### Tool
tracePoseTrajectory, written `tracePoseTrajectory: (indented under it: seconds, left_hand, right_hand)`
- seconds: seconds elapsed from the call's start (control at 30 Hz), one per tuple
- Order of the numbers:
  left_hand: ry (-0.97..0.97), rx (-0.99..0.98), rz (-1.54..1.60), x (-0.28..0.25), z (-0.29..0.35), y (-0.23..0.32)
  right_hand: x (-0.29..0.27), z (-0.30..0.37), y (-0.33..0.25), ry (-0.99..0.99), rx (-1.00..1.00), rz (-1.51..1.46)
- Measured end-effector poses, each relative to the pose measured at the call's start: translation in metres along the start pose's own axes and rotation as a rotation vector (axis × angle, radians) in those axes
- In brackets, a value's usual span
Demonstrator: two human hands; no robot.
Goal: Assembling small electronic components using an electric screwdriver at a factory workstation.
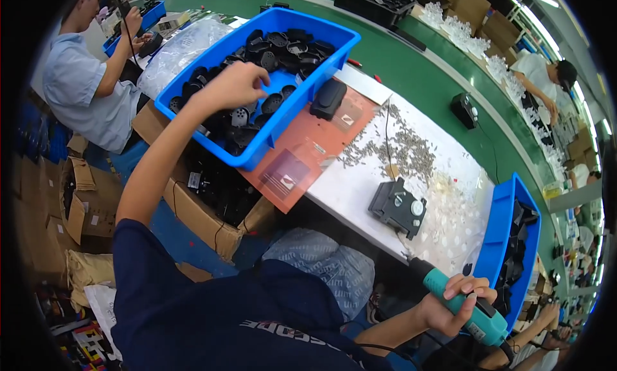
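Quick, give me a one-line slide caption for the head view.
Left hand reaches into a blue bin of black parts while the right hand grips a teal screwdriver.

Desk (360, 184), white top, beside a green conveyor strip. On it: orange mat (308, 155); blue bin (321, 56) of black plastic parts resting partly on the mat; black device (328, 99) against the bin; scattered small screws (405, 149); black fixture (397, 207); clear round pieces (450, 220); second blue bin (504, 236) at the far end.
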State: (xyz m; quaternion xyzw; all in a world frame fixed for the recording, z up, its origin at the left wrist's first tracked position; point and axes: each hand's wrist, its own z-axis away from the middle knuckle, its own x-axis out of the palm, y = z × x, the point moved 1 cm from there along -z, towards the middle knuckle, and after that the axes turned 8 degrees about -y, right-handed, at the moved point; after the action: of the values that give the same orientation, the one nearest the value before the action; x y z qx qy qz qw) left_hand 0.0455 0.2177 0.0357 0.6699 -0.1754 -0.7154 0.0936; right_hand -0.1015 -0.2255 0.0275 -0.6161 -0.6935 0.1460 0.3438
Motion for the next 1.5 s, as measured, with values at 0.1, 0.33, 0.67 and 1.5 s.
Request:
tracePoseTrajectory:
  seconds: [0.1,0.33,0.67,1.5]
  left_hand:
    - [-0.103,0.046,0.053,0.015,-0.019,0.007]
    - [0.058,-0.051,-0.123,0.037,-0.091,-0.02]
    - [-0.174,-0.381,0.784,0.05,-0.128,-0.026]
    - [0.047,0.038,0.08,0.007,-0.071,-0.013]
  right_hand:
    - [0.004,0.0,0.003,-0.018,0.023,0.026]
    - [0.012,-0.008,-0.001,-0.025,0.058,0.182]
    - [0.044,-0.031,0.012,-0.017,0.073,0.369]
    - [0.02,-0.05,0.006,-0.045,0.01,0.339]
